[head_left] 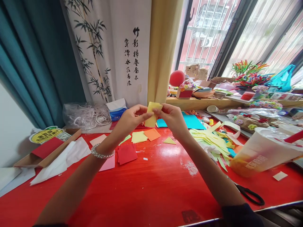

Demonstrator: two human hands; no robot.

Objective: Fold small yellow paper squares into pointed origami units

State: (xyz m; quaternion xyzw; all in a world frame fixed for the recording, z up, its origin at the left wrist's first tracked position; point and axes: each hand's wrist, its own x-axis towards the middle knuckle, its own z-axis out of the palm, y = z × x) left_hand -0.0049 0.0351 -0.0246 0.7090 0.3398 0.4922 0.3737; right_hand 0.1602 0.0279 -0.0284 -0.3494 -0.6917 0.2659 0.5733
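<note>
A small yellow paper (151, 119) is held up above the red table, with a fold or overlapping layer at its top right. My left hand (133, 117) pinches its left edge between thumb and fingers. On the right side, my right hand (170, 116) grips the upper part of the same paper. Below the hands lie pale yellow squares (139, 137), an orange square (152, 134) and a small yellow triangle (169, 141). Red squares (127, 154) and a pink sheet (109, 163) rest near my left forearm.
Yellow-green paper strips (210, 140) are piled at the right, beside a large plastic cup (262, 151). Black scissors (251, 194) lie near the front right edge. A cardboard tray (44, 162) and white tissue (63, 159) sit at the left.
</note>
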